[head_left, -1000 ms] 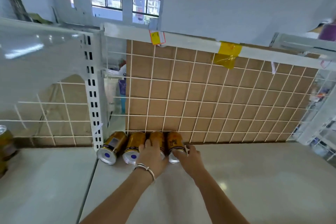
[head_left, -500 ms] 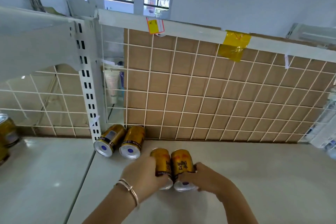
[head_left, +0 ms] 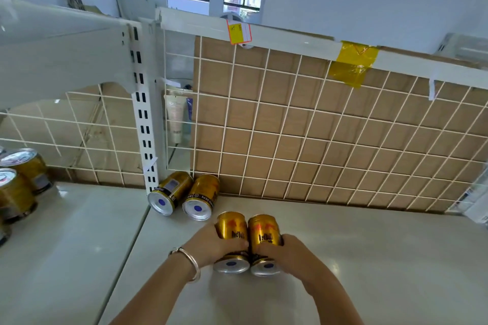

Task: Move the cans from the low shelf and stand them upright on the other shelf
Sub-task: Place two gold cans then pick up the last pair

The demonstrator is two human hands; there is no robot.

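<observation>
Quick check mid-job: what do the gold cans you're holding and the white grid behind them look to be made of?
The two gold drink cans, one in the left hand and one in the right hand, look like thin metal: glossy printed sides, bare silvery ends. The white wire grid seems painted or coated metal wire, backed by matte brown cardboard-like board.

gold cans (head_left: 232, 229) with silver, blue-dotted bases; white wire grid (head_left: 317, 124) over brown cardboard; yellow tape (head_left: 352, 63) at 1 o'clock

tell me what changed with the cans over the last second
The left hand and right hand gripped the two right-hand cans and drew them forward, away from the wire grid. The two left cans stayed lying at the back.
</observation>
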